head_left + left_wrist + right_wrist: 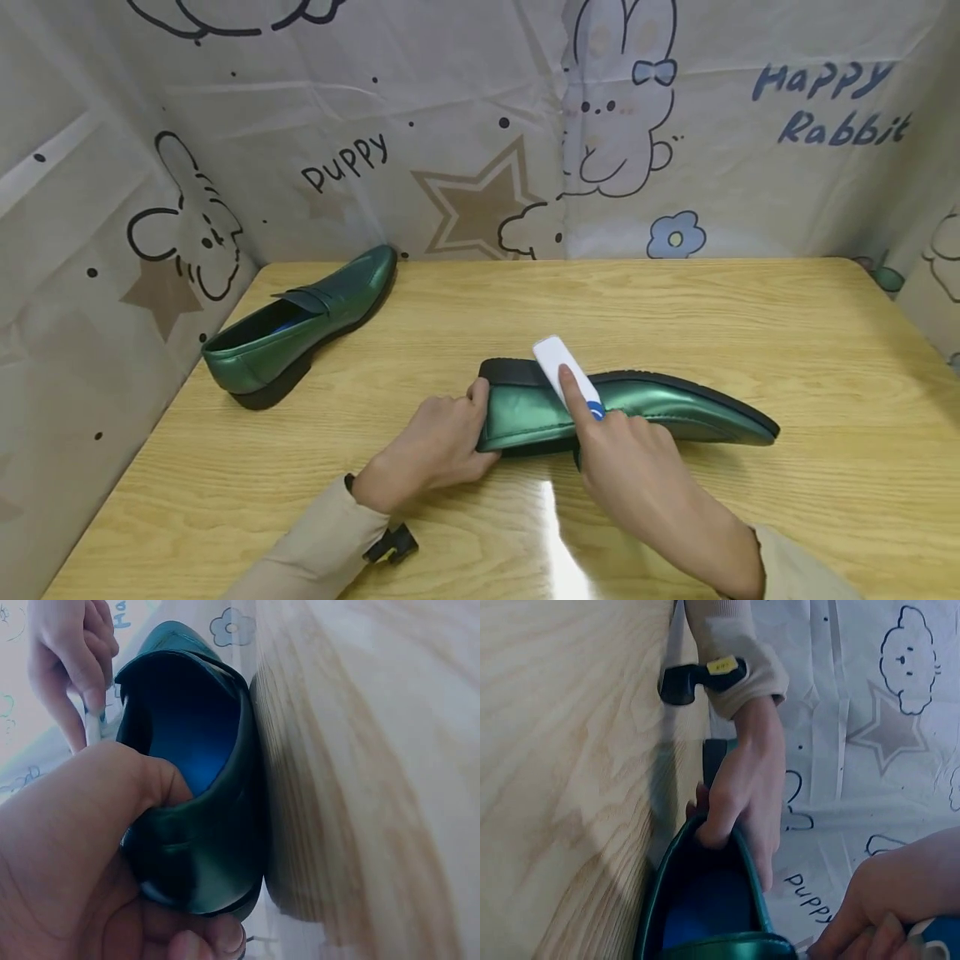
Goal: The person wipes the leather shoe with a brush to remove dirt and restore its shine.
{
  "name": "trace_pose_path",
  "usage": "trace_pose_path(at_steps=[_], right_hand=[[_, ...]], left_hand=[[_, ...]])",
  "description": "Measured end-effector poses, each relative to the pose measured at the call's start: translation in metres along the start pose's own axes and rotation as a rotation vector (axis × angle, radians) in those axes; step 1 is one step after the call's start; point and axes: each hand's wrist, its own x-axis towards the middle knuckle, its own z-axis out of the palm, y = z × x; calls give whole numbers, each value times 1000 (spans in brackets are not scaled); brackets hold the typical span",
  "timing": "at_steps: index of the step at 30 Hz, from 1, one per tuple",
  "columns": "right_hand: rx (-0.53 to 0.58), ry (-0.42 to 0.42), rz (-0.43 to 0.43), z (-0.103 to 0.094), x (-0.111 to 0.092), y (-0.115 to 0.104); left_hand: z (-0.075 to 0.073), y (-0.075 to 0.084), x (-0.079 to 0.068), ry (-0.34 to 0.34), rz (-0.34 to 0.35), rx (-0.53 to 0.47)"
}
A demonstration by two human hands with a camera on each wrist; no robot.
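A shiny green loafer (517, 414) lies on its side with its toe to the right. Its black sole faces the back wall. My left hand (427, 446) grips the heel; in the left wrist view the thumb hooks inside the opening over the blue insole (199, 757). My right hand (637, 475) holds a flat white piece with a blue end (551, 354) against the shoe's upward-facing side. The right index finger lies straight along it, and the other fingers curl under. What kind of thing the white piece is, I cannot tell.
A matching green loafer (352, 304) stands upright at the table's back left, toe towards the wall. The wood-grain table (825, 350) meets a cartoon-printed cloth (450, 100) at the back and left. A black camera mount (392, 543) sticks out from the left wrist.
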Motion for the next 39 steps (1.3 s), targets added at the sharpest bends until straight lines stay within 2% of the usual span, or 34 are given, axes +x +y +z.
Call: trace_pose_path(at_steps=[4, 10, 13, 20, 23, 28, 32, 39], right_hand=[[2, -25, 28, 0, -1, -3], [-8, -84, 66, 1, -30, -8], [-11, -62, 66, 2, -36, -8], [-14, -55, 43, 1, -16, -13], [-22, -18, 27, 2, -4, -14], [-6, -19, 42, 2, 8, -13], [-2, -45, 62, 1, 3, -13], [7, -127, 82, -3, -22, -12]], left_hand=[[2, -2, 0, 19, -21, 2], [1, -2, 0, 12, -14, 1], [-1, -2, 1, 6, -6, 3], [-1, -2, 1, -15, -15, -19], [-1, -2, 0, -19, -12, -29], [0, -3, 1, -38, -13, -53], [-1, -3, 2, -48, -12, -58], [-2, -3, 3, -62, -28, -40]])
